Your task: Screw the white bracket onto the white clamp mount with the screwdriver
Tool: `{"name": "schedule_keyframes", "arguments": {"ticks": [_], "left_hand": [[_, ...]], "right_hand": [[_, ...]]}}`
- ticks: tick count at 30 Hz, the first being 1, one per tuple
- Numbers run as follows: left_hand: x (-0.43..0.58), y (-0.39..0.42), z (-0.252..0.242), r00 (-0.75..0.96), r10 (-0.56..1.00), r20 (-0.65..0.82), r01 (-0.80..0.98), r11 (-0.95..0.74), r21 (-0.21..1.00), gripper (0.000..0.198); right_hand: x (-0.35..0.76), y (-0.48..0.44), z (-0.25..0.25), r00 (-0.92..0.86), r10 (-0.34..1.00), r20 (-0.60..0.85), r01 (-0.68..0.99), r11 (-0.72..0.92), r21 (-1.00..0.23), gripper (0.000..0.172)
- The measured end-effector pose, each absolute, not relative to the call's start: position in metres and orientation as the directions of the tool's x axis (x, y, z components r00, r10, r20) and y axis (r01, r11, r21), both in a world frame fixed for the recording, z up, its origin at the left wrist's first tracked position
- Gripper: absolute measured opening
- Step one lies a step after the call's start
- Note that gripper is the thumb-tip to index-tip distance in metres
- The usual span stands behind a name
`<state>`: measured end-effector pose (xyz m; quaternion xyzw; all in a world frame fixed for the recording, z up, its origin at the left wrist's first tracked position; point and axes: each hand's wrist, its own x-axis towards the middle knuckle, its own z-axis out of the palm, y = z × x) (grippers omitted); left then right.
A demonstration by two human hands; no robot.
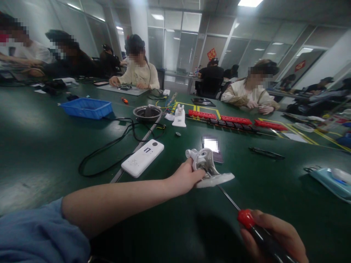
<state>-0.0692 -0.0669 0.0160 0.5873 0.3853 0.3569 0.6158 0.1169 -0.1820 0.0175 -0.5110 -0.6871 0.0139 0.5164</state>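
Left hand (186, 179) pinches the white bracket (210, 168), right hand (274, 237) wraps the screwdriver (245, 217). Tip's probably seated, hard to tell; driver needs to be square, bracket pinned flat.

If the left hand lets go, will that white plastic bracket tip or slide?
Likely tips: the white plastic bracket stands tall over a small flat base. It looks light and rigid, so the red-handled screwdriver could shove it across the smooth green table once the left hand releases.
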Motion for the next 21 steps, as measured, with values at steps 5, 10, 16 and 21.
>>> {"name": "schedule_keyframes", "arguments": {"ticks": [5, 10, 16, 21], "left_hand": [[-0.069, -0.063, 0.014, 0.463, 0.882, -0.090, -0.048, 0.126, 0.991, 0.043], [-0.067, -0.062, 0.012, 0.461, 0.881, -0.101, -0.101, 0.165, 0.981, 0.045], [-0.068, -0.061, 0.013, 0.457, 0.881, -0.120, -0.106, 0.188, 0.976, 0.045], [-0.069, -0.061, 0.014, 0.429, 0.895, -0.124, -0.127, 0.195, 0.973, 0.047]], "right_hand": [[0.103, -0.182, 0.025, 0.027, 0.770, 0.637, 0.556, 0.518, -0.650, 0.021], [0.099, -0.181, 0.040, -0.054, 0.796, 0.603, 0.530, 0.535, -0.658, 0.018], [0.121, -0.175, 0.050, -0.206, 0.857, 0.472, 0.509, 0.505, -0.697, 0.031], [0.132, -0.165, 0.047, -0.276, 0.827, 0.490, 0.363, 0.561, -0.744, 0.056]]}}
